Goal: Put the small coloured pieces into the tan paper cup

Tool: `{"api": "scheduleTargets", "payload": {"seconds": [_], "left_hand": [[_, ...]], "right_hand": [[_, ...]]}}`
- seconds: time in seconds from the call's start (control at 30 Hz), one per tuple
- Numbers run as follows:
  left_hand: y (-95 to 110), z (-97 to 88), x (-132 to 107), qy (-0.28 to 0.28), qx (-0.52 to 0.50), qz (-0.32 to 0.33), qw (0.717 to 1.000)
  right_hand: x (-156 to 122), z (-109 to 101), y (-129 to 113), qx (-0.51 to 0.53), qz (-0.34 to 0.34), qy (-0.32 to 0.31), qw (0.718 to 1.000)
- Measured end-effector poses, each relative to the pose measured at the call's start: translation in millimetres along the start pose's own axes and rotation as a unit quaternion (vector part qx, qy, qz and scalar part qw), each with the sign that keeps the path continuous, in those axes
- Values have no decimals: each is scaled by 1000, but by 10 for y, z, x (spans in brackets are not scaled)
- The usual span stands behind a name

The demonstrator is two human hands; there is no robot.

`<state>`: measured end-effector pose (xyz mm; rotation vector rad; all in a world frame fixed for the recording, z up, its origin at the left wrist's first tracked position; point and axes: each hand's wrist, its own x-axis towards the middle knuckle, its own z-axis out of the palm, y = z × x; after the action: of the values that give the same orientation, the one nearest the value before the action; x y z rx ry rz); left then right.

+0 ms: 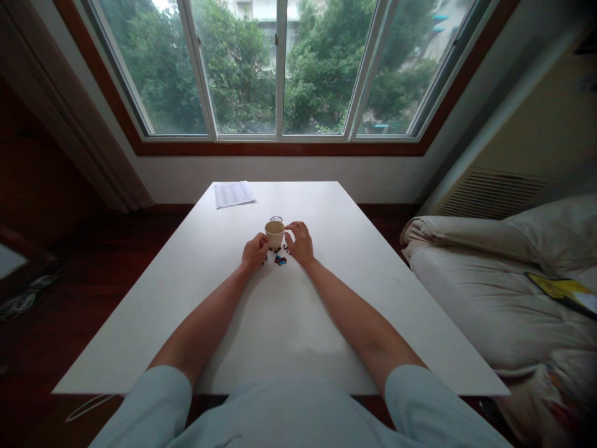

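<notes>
A small beige paper cup [275, 233] stands upright in the middle of the white table [326, 298]. Several tiny dark, red and blue pieces [280, 259] lie scattered on the table just in front of it. My left hand [254, 252] rests curled on the table to the cup's left, its fingers closed near the pieces. My right hand [299, 241] sits to the cup's right with its fingertips pinched together close to the rim. What either pinch holds is too small to make out.
A sheet of printed paper [233, 193] lies at the table's far left corner. A small clear glass item [276, 219] stands behind the cup. A bed with pale bedding [504, 280] and a yellow book [562, 290] is at the right. Windows span the far wall.
</notes>
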<state>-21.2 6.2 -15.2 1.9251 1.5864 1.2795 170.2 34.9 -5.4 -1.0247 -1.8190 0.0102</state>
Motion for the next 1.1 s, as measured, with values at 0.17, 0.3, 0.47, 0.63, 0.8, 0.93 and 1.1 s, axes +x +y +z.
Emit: {"api": "scheduleTargets", "payload": {"seconds": [0.17, 0.3, 0.47, 0.63, 0.8, 0.93, 1.1], "left_hand": [[127, 15, -74, -72, 49, 56, 995], [184, 17, -95, -113, 104, 60, 986], [150, 22, -88, -139, 128, 62, 980], [150, 10, -81, -171, 146, 46, 973], [180, -57, -67, -213, 237, 42, 947], [164, -78, -66, -219, 247, 45, 943], [137, -71, -64, -227, 226, 68, 945]], "right_hand": [[-3, -8, 69, 16, 30, 4, 999], [-9, -17, 73, 19, 62, -30, 997], [-33, -1, 73, 19, 96, -88, 991], [-25, 2, 174, 2, 83, -163, 983], [15, -78, 340, -33, 84, -217, 972], [14, -113, 384, -14, 69, -303, 950], [14, -103, 336, 15, 47, -384, 922]]}}
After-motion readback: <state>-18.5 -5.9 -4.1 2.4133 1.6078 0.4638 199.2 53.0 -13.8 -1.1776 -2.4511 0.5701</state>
